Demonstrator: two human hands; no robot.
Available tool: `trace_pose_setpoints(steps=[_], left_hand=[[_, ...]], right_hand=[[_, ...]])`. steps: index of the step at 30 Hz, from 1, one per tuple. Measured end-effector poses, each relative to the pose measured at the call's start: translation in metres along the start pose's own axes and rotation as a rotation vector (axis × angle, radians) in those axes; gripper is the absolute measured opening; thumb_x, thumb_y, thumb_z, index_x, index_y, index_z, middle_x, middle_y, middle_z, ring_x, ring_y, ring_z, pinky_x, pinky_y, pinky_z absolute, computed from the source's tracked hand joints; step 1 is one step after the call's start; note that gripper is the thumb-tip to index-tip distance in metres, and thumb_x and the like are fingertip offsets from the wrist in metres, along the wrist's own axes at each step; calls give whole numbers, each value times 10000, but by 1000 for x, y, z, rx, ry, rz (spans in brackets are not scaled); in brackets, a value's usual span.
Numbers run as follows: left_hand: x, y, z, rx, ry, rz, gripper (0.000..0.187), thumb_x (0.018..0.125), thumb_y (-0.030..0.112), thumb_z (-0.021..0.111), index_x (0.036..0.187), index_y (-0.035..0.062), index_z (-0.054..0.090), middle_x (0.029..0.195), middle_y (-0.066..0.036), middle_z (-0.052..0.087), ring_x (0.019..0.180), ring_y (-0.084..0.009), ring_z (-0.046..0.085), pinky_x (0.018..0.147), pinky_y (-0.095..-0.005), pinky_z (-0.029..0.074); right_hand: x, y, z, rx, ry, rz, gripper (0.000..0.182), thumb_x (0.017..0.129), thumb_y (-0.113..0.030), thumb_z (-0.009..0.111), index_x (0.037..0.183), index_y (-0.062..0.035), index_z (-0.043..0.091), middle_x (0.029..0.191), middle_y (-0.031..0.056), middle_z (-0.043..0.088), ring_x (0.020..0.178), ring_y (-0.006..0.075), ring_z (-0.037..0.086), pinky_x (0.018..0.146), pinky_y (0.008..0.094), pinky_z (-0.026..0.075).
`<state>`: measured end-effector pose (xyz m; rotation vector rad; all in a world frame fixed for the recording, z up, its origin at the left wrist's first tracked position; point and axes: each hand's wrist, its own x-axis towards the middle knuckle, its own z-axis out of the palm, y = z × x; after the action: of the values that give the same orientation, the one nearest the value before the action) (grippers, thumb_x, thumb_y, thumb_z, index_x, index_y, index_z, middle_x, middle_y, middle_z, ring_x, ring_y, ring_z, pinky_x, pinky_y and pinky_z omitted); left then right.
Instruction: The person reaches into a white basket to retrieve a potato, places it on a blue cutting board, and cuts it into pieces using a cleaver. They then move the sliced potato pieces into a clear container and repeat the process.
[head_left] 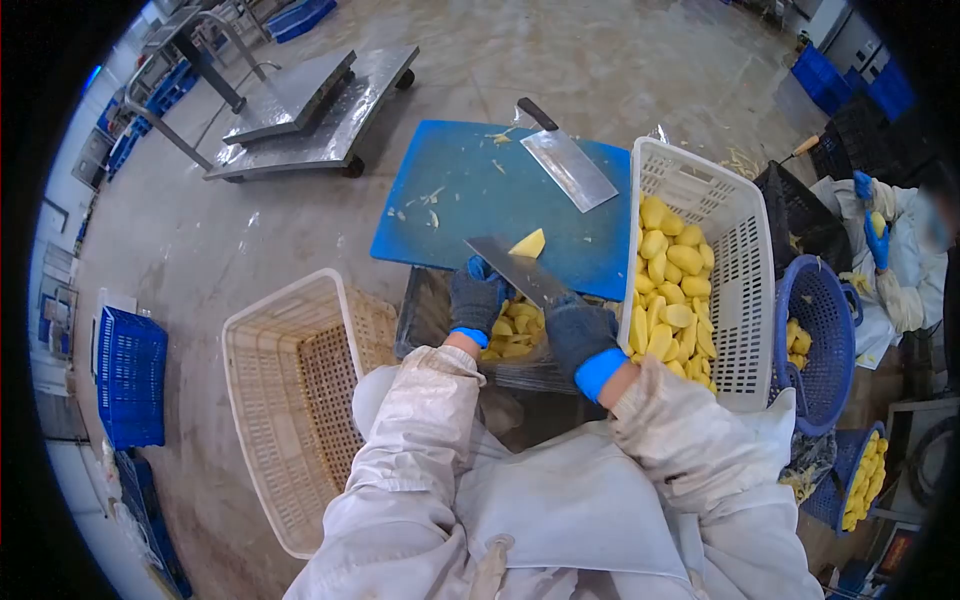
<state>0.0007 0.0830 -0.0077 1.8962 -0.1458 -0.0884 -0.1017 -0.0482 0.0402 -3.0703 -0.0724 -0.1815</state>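
Observation:
My right hand (580, 338), in a dark glove with a blue cuff, is closed on a cleaver (518, 272), its blade slanting up and left over the cutting board's near edge. My left hand (477, 298), gloved the same way, has its fingers curled close to the blade's far end. Whether something is inside those fingers is hidden. A yellow potato wedge (528, 244) lies on the blue cutting board (440, 180), just beyond the blade. Below my hands, a dark bin (415, 310) contains cut potato pieces (514, 330).
A second cleaver (570, 168) rests on the board. At right stands a white crate (738, 280) of peeled potatoes (675, 300), then a blue basket (822, 350). A beige crate (270, 400) is at left. Beyond are a wheeled metal platform (310, 120) and a co-worker (890, 260).

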Motion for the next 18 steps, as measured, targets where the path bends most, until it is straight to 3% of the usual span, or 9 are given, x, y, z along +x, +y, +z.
trace_pose_setpoints(steps=[2,5,7,9,11,12,15,16,18], left_hand=[[0,2,-1,38,15,-43,213,788,172,647,963,53,623,856,-92,662,757,-181,636,643,-307,488],[4,-19,2,-133,-73,-150,252,807,168,634,1010,23,595,860,-91,648,731,-145,618,619,-285,499],[8,-42,9,-424,37,-169,298,819,141,621,1068,-7,547,905,-96,615,730,-135,597,610,-261,515],[5,-46,4,-430,16,-144,307,822,120,615,1086,-10,528,930,-99,601,732,-147,597,614,-262,523],[7,-50,-3,-433,-10,-112,318,824,99,608,1104,-14,508,955,-103,587,734,-159,596,619,-263,531],[6,-53,-4,-506,0,-125,298,828,87,601,1096,-8,512,957,-97,584,736,-158,594,619,-264,531],[4,-56,-9,-611,13,-139,268,836,63,586,1087,-1,516,952,-88,584,730,-153,592,619,-263,530],[6,-54,-11,-643,12,-126,259,840,52,577,1086,0,516,945,-87,586,723,-150,590,619,-262,529],[9,-49,-15,-604,50,-131,255,840,48,575,1084,-1,518,934,-90,590,720,-149,589,618,-260,528]], right_hand=[[17,2,11,11,-142,39,182,772,-139,508,855,-70,655,799,144,643,728,296,639,651,421,503],[27,16,19,123,-250,134,195,785,-151,496,854,-71,660,825,163,646,780,316,635,684,437,501],[38,34,20,123,-262,97,211,791,-160,486,868,-64,658,835,176,643,801,322,632,692,434,498],[41,51,16,128,-270,59,228,798,-170,476,882,-57,655,846,190,640,821,327,628,701,431,495],[43,65,8,540,-385,235,268,806,-210,476,918,-35,645,852,216,630,816,347,619,709,410,487],[39,68,7,539,-380,232,268,806,-210,476,918,-35,645,852,216,630,816,347,619,709,410,487],[2,66,6,1049,-35,336,304,823,-229,510,991,12,587,778,154,634,703,282,600,687,358,477],[-10,67,6,1055,-33,337,304,823,-229,510,991,12,587,778,154,634,703,282,600,687,358,477],[-32,74,6,1248,126,346,256,834,-198,517,984,3,567,673,80,593,566,186,551,553,316,472]])
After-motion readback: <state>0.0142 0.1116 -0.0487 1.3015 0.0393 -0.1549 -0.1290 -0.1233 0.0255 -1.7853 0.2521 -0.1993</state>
